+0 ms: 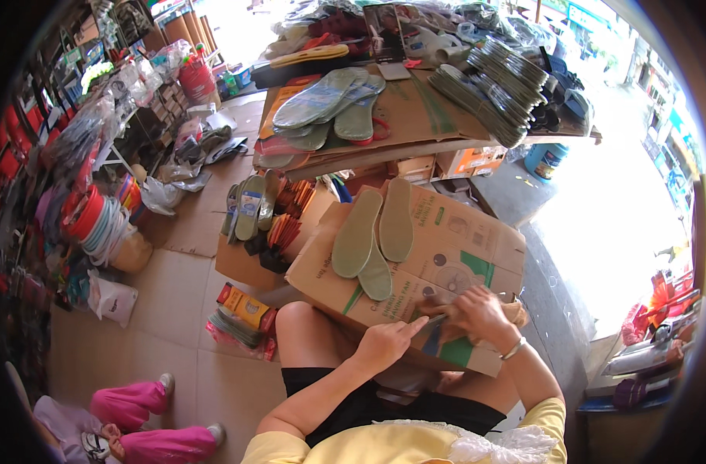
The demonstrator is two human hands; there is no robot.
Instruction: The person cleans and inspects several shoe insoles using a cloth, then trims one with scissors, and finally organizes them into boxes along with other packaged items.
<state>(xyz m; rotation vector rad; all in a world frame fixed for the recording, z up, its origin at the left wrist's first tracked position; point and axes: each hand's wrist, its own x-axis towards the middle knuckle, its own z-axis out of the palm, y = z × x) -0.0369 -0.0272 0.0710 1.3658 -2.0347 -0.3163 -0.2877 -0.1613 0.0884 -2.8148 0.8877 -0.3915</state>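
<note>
My left hand (389,342) is closed at the near edge of a cardboard box (476,232) in front of my lap. From its fingertips a thin, greyish thing (436,319) points toward my right hand; its kind is not clear. My right hand (478,313) bends over crumpled brown material (515,312), cloth or paper, with its fingers closed around part of it and slightly blurred. On the box beyond my hands lie three olive-green insoles: one on the left (358,236), one on the right (397,220), and one partly covered (377,277).
Behind the box, a cardboard-topped table (422,116) bears wrapped insoles (322,97) and stacked bundles (496,85). Left of my knees sit packaged goods (244,317) and an open carton (248,259). A person in pink trousers (148,417) is at lower left. A blue bucket (547,160) stands right.
</note>
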